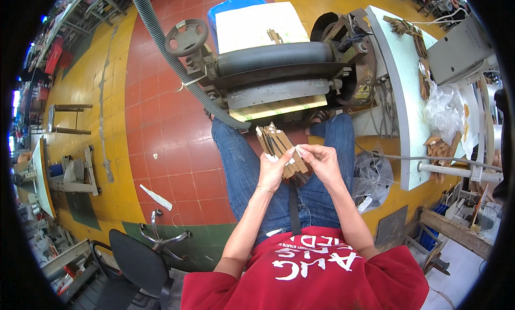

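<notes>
Bundle of brown strips (284, 151) at centre of frame, fanned above your lap. Your left hand (272, 171) grasps it from left side, thumb on top. Your right hand (323, 161) at bundle's right edge, thumb and finger pinching small white bit (298, 148). Your jeans (234, 157) below and on both sides. Machine with black roller (273, 59) at upper centre; white board (260, 23) behind roller, few brown strips on it. Grey hose (161, 39) at upper left. White table (394, 79) at right, clear plastic bag (445, 110) on it. 1 black chair (140, 259) at lower left.
</notes>
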Demonstrator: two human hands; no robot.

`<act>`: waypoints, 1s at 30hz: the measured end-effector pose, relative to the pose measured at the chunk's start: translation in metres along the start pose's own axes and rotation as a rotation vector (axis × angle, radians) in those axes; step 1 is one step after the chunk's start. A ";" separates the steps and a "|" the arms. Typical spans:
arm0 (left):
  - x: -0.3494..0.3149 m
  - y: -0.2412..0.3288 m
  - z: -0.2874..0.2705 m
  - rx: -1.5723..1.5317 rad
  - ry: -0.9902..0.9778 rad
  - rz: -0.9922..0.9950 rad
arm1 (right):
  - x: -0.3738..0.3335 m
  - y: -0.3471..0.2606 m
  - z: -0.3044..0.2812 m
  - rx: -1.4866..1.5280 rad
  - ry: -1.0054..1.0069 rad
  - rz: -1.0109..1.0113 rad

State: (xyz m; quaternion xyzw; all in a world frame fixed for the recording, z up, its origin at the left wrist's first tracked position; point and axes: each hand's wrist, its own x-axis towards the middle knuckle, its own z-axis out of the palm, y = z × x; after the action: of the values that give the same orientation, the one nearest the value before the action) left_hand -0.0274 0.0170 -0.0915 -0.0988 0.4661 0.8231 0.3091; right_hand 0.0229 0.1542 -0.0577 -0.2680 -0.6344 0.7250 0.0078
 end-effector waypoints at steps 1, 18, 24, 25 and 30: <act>0.000 -0.001 0.001 0.023 0.019 0.021 | -0.001 0.001 0.003 0.035 0.036 -0.003; 0.009 0.002 -0.005 -0.082 0.154 0.006 | 0.032 0.008 -0.014 0.114 0.156 0.113; 0.007 0.006 -0.028 -0.078 0.201 0.006 | 0.102 0.006 -0.008 0.220 0.295 0.261; 0.007 0.007 -0.029 -0.087 0.211 0.010 | 0.112 0.004 -0.004 0.252 0.314 0.273; 0.005 0.014 -0.029 -0.157 0.186 0.004 | 0.127 -0.016 0.010 0.415 0.278 0.020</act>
State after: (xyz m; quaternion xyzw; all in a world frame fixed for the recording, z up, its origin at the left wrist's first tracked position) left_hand -0.0439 -0.0105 -0.0998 -0.1976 0.4272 0.8448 0.2543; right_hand -0.0948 0.1925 -0.0901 -0.3642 -0.4621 0.7959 0.1428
